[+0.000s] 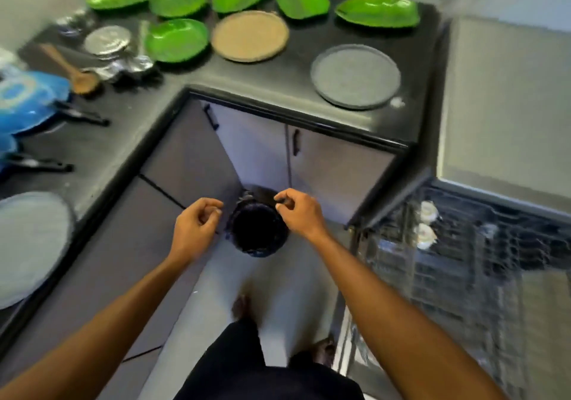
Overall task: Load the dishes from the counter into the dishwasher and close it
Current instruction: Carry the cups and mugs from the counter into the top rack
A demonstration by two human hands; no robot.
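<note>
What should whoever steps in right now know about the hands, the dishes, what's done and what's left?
Left hand and right hand: fingers curled, nothing visible in either, both above the black bin on the floor.
On the counter: six green leaf plates, tan plate, grey plate, second grey plate at left, steel pieces, wooden spoon, blue pans.
Dishwasher is open, with two white cups in its rack.
Left: load everything on the counter, close the door.

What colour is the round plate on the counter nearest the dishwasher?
Plain dark grey; the round plate shows best in the head view.
</note>
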